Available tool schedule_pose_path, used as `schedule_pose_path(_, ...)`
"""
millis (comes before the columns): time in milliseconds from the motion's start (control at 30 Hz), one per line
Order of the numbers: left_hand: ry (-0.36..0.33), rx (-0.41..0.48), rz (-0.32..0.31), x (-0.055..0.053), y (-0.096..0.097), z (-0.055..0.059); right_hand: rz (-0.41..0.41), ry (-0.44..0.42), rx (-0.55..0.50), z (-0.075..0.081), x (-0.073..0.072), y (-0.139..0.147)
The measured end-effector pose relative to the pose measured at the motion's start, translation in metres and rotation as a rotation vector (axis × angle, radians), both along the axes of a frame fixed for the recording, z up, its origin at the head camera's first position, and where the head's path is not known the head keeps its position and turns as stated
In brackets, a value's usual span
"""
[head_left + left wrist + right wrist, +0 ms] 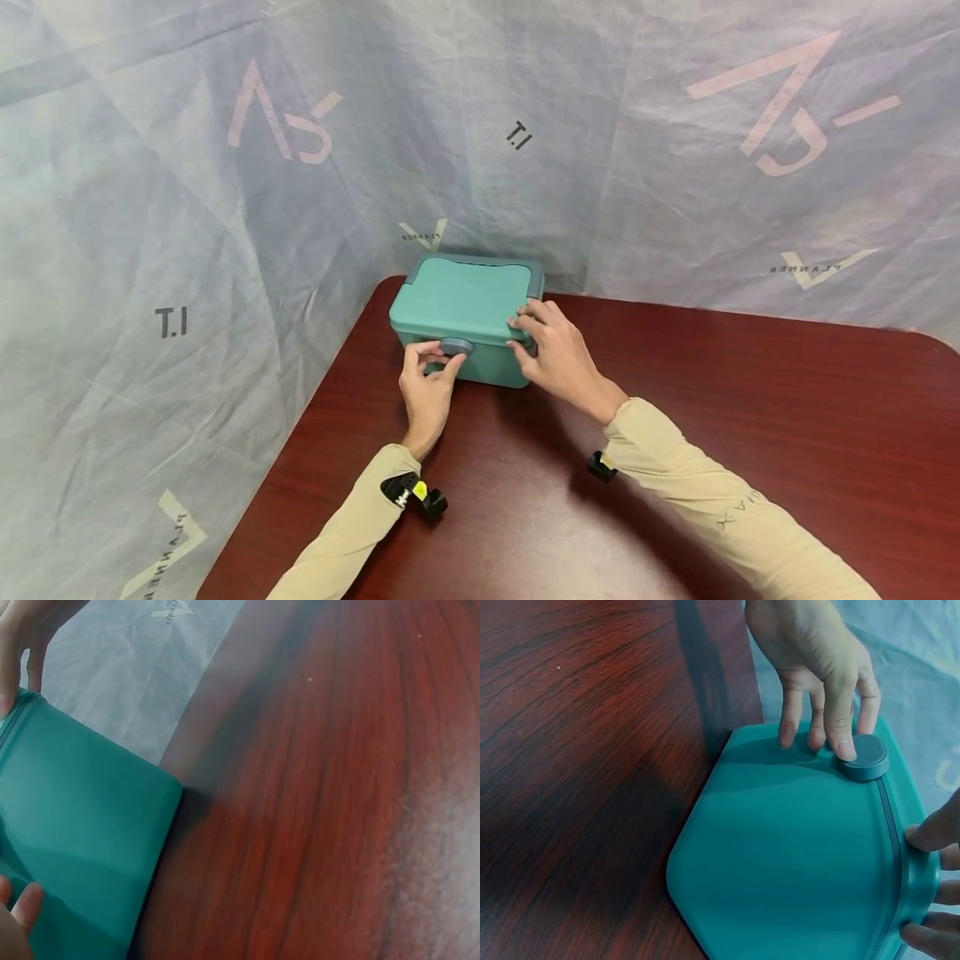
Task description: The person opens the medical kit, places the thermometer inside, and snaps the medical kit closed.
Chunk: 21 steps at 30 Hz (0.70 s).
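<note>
A teal lunch box (467, 296) with a grey-blue latch (457, 346) on its front stands on the table, its lid down. My left hand (427, 396) pinches the latch between thumb and fingers; the right wrist view shows that thumb on the latch's (867, 759) edge. At the lid's front right corner, my right hand (557, 354) grips the rim, thumb in front and fingers over the top and side. Only part of the left hand's fingers (27, 907) shows in the left wrist view. The inside of the box is hidden.
The dark red wooden table (750, 400) runs to the right and toward me. Behind it and on the left hangs a grey printed cloth (570, 192), close to the back of the box. Each sleeve carries a small black wrist device (429, 500).
</note>
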<state>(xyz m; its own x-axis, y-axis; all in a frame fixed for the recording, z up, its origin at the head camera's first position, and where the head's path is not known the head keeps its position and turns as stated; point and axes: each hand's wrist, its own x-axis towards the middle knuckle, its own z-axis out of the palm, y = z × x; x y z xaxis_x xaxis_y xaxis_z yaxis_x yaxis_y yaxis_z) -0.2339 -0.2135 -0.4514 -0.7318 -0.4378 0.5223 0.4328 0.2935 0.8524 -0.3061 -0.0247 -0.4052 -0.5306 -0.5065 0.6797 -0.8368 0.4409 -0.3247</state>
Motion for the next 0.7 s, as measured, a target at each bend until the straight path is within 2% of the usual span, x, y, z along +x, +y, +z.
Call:
schedule_pose_path(267,0.001,0.053,-0.07,0.002,-0.005,0.003,0.003,-0.011,-0.017,-0.005,0.002,0.001)
schedule_pose_path(367,0.01,0.049,-0.096,0.0,-0.006,0.007,0.013,-0.049,-0.055,-0.008,0.003,0.004)
schedule_pose_path(533,-0.01,-0.024,-0.058,0.002,-0.008,0.014,0.075,-0.184,-0.107,-0.009,0.002,0.011)
schedule_pose_path(700,-0.016,-0.088,-0.017,0.008,-0.008,0.018,0.117,-0.34,-0.069,-0.001,0.001,0.02)
